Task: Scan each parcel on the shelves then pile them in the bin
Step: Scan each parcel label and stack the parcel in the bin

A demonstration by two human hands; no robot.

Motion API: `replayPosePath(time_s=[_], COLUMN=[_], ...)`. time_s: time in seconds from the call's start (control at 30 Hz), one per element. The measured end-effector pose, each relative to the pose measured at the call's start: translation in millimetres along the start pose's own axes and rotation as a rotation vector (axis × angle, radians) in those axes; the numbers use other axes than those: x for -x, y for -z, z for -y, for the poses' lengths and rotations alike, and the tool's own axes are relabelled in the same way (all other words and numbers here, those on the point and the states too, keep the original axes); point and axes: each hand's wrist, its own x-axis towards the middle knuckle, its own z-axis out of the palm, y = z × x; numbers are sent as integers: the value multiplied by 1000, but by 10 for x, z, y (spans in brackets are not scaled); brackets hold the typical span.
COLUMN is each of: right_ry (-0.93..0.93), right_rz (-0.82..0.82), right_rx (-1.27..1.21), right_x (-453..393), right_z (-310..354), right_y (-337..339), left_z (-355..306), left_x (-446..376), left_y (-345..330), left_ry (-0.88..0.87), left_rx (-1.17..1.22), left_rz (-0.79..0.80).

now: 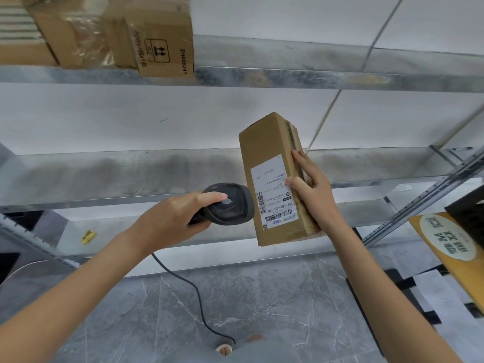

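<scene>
The metal shelving (pixel 262 79) fills most of the view, and it tells most of what can be judged about progress. The middle shelf (pixel 131 176) in front of the person shows bare metal along its visible length, while the upper shelf still carries cardboard boxes (pixel 146 38) at the far left, so at least those appear left to scan. At the right edge a yellow carton (pixel 445 247) with large printed characters and a dark item above it sit low down; whether that is the bin cannot be told, and no bin is plainly in view. My reading is that the task is mid-way, in the scanning step for one parcel, with piling not yet done for it.

That parcel (pixel 275 179), a tall brown cardboard box, is held up in the air in front of the middle shelf, tilted slightly, its white shipping label (pixel 272 192) facing left. The right hand (pixel 314 189) grips it along its right edge, thumb pressed on the label side and fingers wrapped round the taped back.

The left hand (pixel 170 218) is curled round the handle of a dark corded barcode scanner (pixel 230 204), index finger laid over the top, its head just beside the label's barcodes. Its cable (pixel 193 289) trails to the grey floor (pixel 262 310).
</scene>
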Motion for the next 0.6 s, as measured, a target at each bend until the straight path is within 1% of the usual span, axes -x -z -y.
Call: replayPosePath(time_s=[0.17,0.33,0.47,0.6], right_ry=[-10,-69,-120,-149], right_rz=[-26,-130,-231,-335], right_rx=[-43,-85,-169,-187], right_x=[53,209,373,586], right_z=[-69,-183,-271,-336], right_y=[63,245,494,823], left_z=[7,-96,-230,-392], left_x=[-4,-203,-506,-831], left_y=[-155,-352,-514,-728], left_ry=[118,291,324,325], left_rx=[150,369,492,601], left_rz=[-57,-203,-265,-254])
